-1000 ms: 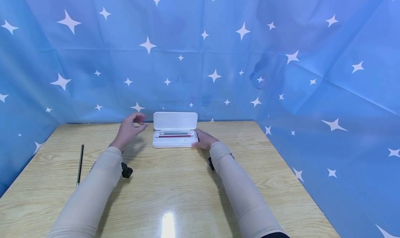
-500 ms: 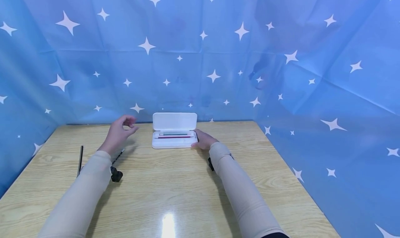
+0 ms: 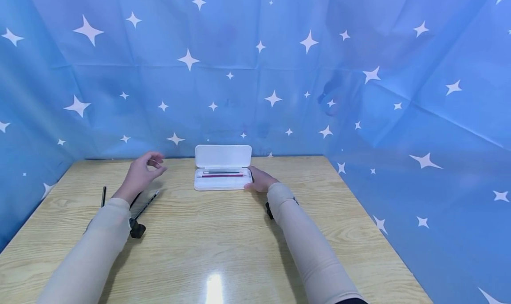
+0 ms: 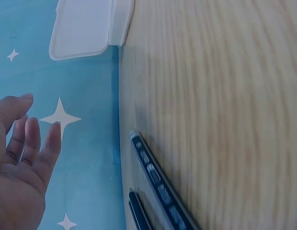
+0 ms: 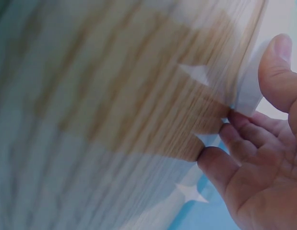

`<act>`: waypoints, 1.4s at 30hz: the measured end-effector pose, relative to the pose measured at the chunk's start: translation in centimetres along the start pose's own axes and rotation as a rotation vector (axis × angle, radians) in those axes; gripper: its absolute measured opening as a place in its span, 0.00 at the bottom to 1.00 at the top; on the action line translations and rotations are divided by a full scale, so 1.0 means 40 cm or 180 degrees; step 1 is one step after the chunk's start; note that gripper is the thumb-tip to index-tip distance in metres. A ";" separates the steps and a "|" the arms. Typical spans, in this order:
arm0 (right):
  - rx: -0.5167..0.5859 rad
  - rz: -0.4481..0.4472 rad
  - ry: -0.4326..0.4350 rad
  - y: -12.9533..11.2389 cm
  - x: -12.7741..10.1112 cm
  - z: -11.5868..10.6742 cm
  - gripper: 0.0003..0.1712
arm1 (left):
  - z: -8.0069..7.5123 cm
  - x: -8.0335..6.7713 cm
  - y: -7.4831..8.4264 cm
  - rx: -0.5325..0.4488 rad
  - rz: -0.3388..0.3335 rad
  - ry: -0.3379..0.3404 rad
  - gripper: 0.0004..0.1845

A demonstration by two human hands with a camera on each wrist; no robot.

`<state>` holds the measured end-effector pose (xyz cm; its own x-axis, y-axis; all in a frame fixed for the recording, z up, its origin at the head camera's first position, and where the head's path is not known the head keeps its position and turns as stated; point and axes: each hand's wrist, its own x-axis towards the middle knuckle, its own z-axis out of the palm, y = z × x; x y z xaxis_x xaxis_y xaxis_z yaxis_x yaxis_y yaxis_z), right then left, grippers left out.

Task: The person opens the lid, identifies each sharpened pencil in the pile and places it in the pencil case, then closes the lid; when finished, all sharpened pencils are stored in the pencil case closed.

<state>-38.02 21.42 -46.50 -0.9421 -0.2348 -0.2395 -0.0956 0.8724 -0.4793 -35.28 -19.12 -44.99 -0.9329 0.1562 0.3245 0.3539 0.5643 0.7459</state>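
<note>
A white pencil case (image 3: 223,156) stands with its lid raised near the back edge of the table. Inside lie a red pencil (image 3: 221,175) and a greenish one just behind it. My right hand (image 3: 261,179) holds the case's right end, thumb at the front corner. In the right wrist view its fingertips (image 5: 213,160) rest close on the wood beside the white case wall (image 5: 249,91). My left hand (image 3: 140,173) hovers left of the case, fingers loosely bent, holding nothing. Below its wrist lies a black-and-white patterned pencil (image 4: 158,177) with a dark pencil (image 4: 138,211) beside it.
Another dark stick (image 3: 104,196) lies farther left on the wooden table (image 3: 223,233), partly covered by the left sleeve. A blue star-printed curtain (image 3: 239,73) hangs right behind the table's back edge and along its sides.
My left hand has drawn away from the case, leftward and slightly toward me, uncovering the patterned pencil. The right hand and the case have stayed in place.
</note>
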 end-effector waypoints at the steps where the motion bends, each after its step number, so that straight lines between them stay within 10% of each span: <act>1: 0.0005 -0.0012 0.0005 0.001 0.001 0.000 0.46 | -0.003 -0.002 -0.002 0.0013 0.0000 -0.0014 0.20; 32: -0.0058 -0.0042 -0.0042 0.010 0.009 -0.004 0.46 | -0.066 -0.081 -0.014 0.0254 -0.0158 -0.0494 0.19; 42: 0.0052 0.0067 -0.0017 0.006 0.008 0.002 0.47 | -0.077 -0.098 0.000 -0.0172 -0.0366 -0.0864 0.22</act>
<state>-38.31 21.52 -46.75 -0.9421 -0.2189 -0.2542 -0.0705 0.8700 -0.4880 -31.41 -22.21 -44.47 -0.9481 0.3091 0.0740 0.2412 0.5481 0.8009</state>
